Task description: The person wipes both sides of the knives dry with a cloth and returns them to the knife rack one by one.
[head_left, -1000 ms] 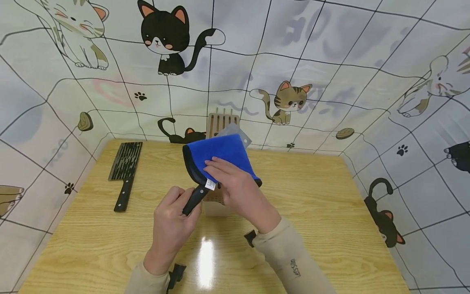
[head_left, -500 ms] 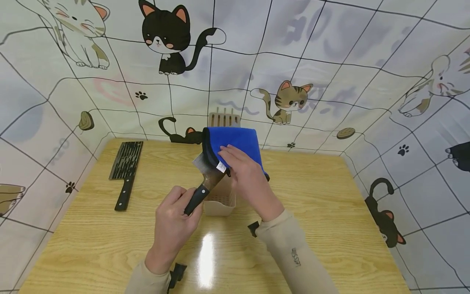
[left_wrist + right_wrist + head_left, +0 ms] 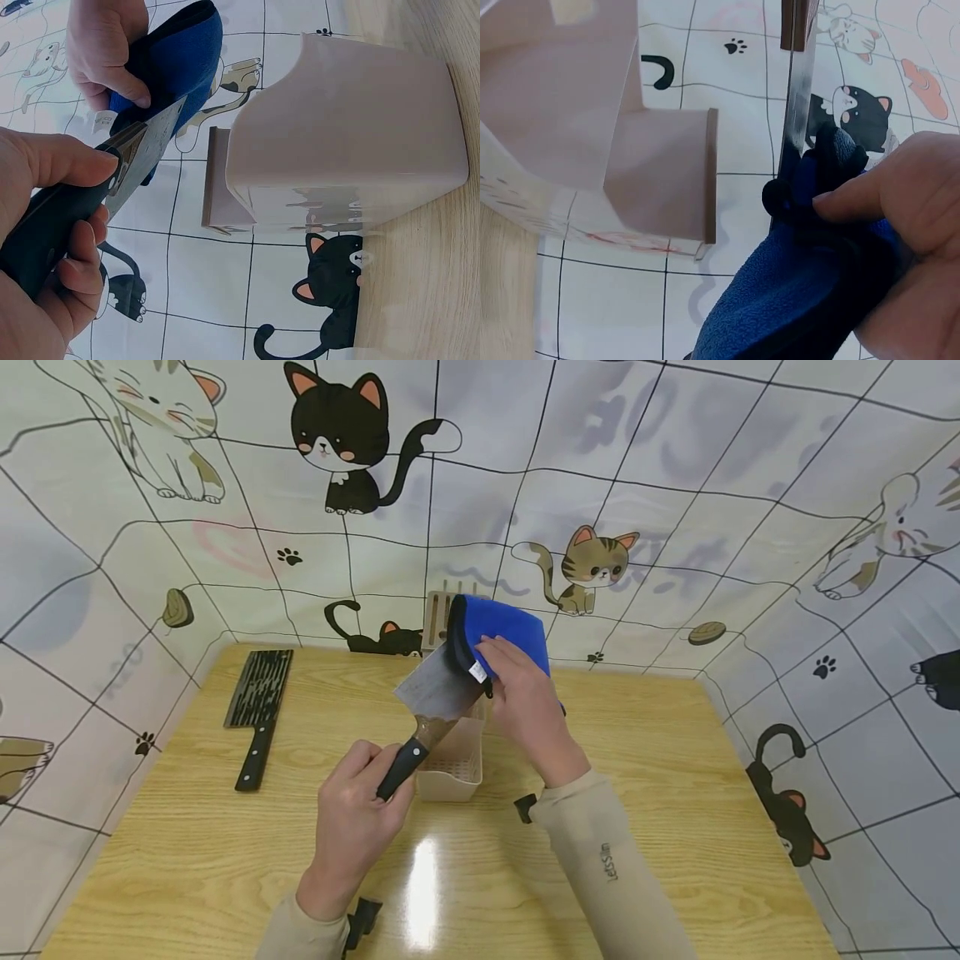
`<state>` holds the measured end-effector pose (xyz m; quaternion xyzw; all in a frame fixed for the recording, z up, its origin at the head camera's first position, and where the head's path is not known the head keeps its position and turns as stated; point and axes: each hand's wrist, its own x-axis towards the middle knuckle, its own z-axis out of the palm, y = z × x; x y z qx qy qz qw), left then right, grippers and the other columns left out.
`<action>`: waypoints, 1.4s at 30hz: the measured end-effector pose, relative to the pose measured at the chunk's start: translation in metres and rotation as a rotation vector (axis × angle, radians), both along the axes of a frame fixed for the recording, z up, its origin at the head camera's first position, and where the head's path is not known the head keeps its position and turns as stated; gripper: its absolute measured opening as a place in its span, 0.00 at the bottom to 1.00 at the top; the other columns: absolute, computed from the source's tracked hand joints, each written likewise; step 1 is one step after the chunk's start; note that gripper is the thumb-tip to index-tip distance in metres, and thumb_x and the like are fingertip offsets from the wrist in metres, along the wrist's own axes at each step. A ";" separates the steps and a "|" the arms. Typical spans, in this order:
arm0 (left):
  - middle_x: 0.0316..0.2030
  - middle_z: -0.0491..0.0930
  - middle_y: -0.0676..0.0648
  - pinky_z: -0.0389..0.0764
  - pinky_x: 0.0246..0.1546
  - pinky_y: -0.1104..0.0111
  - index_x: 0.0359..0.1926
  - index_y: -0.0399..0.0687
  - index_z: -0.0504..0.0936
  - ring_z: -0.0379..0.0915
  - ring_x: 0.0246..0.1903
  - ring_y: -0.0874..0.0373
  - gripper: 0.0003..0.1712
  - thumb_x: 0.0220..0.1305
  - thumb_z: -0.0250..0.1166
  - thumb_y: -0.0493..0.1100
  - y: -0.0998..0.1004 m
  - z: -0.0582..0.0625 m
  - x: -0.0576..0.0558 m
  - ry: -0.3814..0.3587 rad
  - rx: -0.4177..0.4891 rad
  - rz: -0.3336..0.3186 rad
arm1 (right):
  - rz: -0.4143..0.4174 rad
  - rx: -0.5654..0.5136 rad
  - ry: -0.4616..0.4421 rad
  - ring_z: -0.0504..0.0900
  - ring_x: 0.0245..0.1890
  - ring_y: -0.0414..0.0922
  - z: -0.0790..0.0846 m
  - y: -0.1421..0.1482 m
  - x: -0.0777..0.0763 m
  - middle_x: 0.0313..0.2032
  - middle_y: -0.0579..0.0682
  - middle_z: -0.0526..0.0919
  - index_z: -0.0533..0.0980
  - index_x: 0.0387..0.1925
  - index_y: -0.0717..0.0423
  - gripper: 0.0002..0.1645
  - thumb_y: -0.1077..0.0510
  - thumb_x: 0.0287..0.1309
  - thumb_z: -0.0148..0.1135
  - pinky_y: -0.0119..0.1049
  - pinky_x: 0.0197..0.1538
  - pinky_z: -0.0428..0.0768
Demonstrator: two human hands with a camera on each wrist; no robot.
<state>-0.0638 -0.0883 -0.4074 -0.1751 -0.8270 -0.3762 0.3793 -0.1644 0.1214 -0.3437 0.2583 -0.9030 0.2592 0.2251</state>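
Note:
My left hand [image 3: 356,818] grips the black riveted handle of a cleaver [image 3: 433,687], whose grey blade points up and away over the table. In the right hand [image 3: 528,714] is a folded blue cloth [image 3: 513,625] with black edging and a white tag, pinched over the far part of the blade. The thumb presses the cloth on the blade's side in the right wrist view. The near part of the blade is bare, with a brownish patch by the handle. The cloth hides the far end.
A beige plastic knife holder [image 3: 450,787] with a slotted back stands behind and below the blade. Another cleaver [image 3: 258,706], with a black-streaked blade, lies on the wooden table [image 3: 645,793] at the left. A cat-patterned tiled backdrop [image 3: 480,502] surrounds the table's back and sides.
My right hand has drawn the cloth up and to the right along the blade, away from the handle, uncovering the near part. The left hand and handle have stayed almost still.

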 end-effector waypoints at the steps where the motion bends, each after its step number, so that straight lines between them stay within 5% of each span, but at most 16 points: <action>1: 0.27 0.73 0.47 0.67 0.19 0.75 0.37 0.39 0.90 0.63 0.20 0.64 0.09 0.53 0.71 0.30 0.000 0.000 0.000 0.003 0.004 -0.001 | -0.008 -0.008 -0.004 0.76 0.68 0.57 -0.001 0.001 -0.001 0.63 0.59 0.81 0.80 0.60 0.65 0.26 0.78 0.61 0.55 0.49 0.69 0.73; 12: 0.27 0.73 0.47 0.67 0.19 0.74 0.37 0.40 0.89 0.63 0.20 0.64 0.08 0.54 0.70 0.30 0.000 -0.002 -0.001 0.000 0.023 0.000 | 0.019 0.020 -0.023 0.76 0.68 0.55 -0.005 -0.002 0.012 0.63 0.59 0.81 0.79 0.60 0.65 0.26 0.78 0.61 0.60 0.48 0.67 0.74; 42: 0.26 0.79 0.43 0.74 0.18 0.71 0.36 0.33 0.89 0.73 0.19 0.58 0.09 0.51 0.73 0.32 0.001 -0.003 -0.004 0.037 0.102 0.043 | 0.177 0.021 0.107 0.76 0.68 0.55 -0.021 -0.023 0.073 0.62 0.57 0.82 0.81 0.59 0.62 0.31 0.82 0.54 0.63 0.43 0.67 0.74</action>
